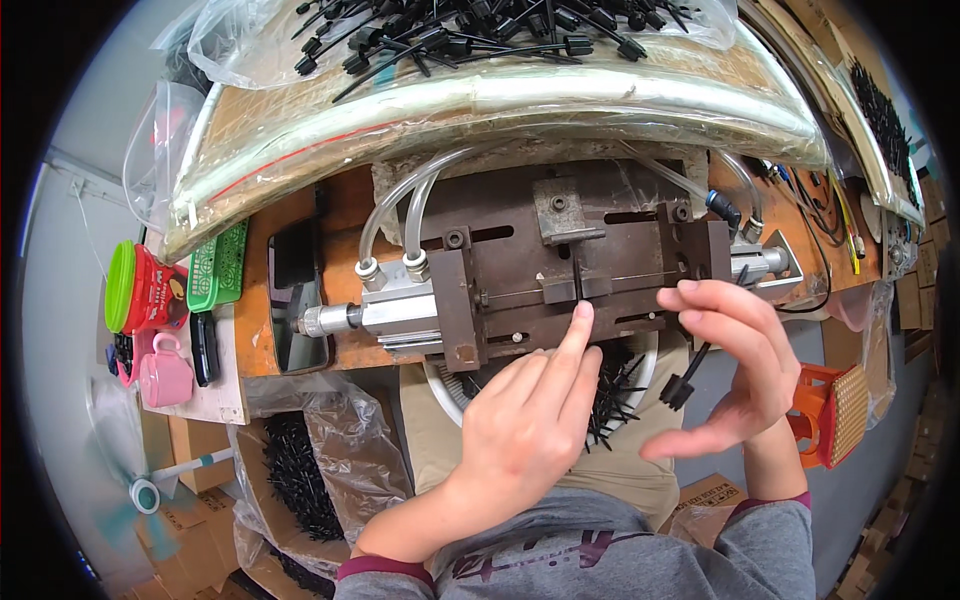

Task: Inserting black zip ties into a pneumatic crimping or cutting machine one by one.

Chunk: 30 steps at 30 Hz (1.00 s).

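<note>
Fingers loosely extended and unclamped, the left hand touches its index tip to the near end of a thin black plastic rod lying between small grey metal blocks at the middle of a brown metal fixture. To its right, I see the right hand with its thumb well apart from its curled fingers; among those fingers it holds a black plastic stem with a ribbed knob, knob hanging down. The fingers hide part of the stem, so I cannot tell which ones pinch it.

From the far left, I make out a red tub with a lime-green rim, a pink plastic cup, a green perforated basket and a dark glossy slab. Next, a silver pneumatic cylinder with clear hoses adjoins the fixture. Behind, a plastic-wrapped shelf bears a heap of black knobbed stems. Below the fixture, the left hand blocks my view of much of a white-rimmed bucket of black pieces. Farther right sits an orange plastic stool.
</note>
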### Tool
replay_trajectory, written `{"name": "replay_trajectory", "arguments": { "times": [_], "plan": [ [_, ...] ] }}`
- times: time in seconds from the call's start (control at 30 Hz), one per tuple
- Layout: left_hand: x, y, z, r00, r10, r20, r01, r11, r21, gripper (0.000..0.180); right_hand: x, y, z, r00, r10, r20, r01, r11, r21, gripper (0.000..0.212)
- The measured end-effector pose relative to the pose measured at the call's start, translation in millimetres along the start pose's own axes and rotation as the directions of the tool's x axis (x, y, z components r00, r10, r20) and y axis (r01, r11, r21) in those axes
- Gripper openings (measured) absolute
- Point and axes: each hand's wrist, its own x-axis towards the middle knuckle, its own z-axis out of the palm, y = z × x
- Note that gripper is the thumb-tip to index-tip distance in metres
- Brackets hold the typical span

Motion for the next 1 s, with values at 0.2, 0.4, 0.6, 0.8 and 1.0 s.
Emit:
{"name": "replay_trajectory", "arguments": {
  "times": [0.2,0.4,0.6,0.8,1.0],
  "plan": [
    [11,1,-5,0.996,-0.046,0.079,0.043,0.998,0.043,0.030,-8,-2,3,0.995,0.086,-0.053,-0.077,0.986,0.149,0.048],
    [33,-6,-37,0.987,-0.028,0.157,0.046,0.993,-0.110,0.032,-19,-21,6,0.981,0.185,0.048,-0.184,0.982,-0.032,0.034],
    [126,-49,-52,0.947,0.133,-0.293,-0.101,0.987,0.124,0.016,-27,-22,33,0.973,0.159,0.167,-0.135,0.980,-0.148,0.025],
    [190,-105,-43,0.995,0.099,-0.032,-0.073,0.884,0.461,0.016,-7,-31,50,0.965,0.151,0.217,-0.067,0.934,-0.350,0.025],
    [181,-82,-55,0.955,0.178,-0.236,-0.166,0.984,0.069,0.010,-7,-27,44,0.975,0.074,0.208,0.001,0.940,-0.340,0.013]
  ]
}}
